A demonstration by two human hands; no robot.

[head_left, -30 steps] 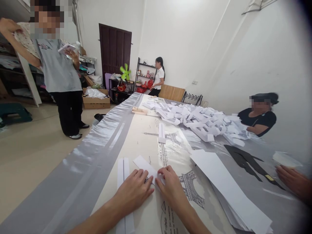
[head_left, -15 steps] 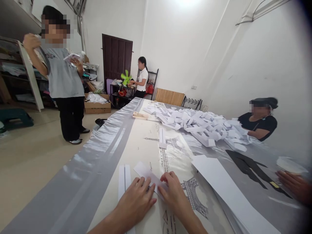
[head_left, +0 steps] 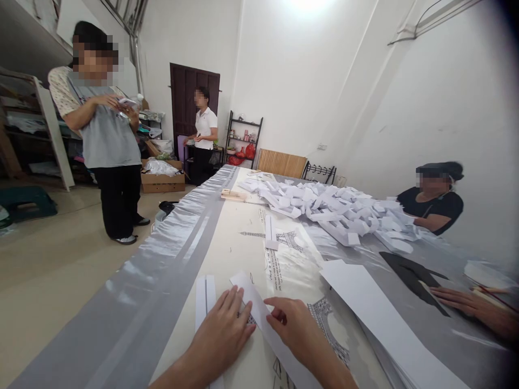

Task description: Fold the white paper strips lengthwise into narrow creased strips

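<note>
A long white paper strip [head_left: 259, 313] lies slanted on the table between my hands. My left hand [head_left: 225, 332] rests flat beside its left edge, fingers stretched out and touching the paper. My right hand [head_left: 298, 329] lies on the strip's right side, fingers curled and pressing the paper down. Two narrow white strips [head_left: 205, 294] lie side by side just left of my left hand. A stack of long white sheets [head_left: 373, 313] sits to the right.
A heap of folded white paper pieces [head_left: 332, 208] covers the far table [head_left: 227, 243]. A seated person [head_left: 436, 194] is at the right; another person's hand [head_left: 466, 305] rests near me. Two people stand at the left and by the door.
The paper strip now lies longer and straighter between my hands, which have drawn slightly apart. The standing person in white has walked left toward the door. The other person's hand has come down on the table.
</note>
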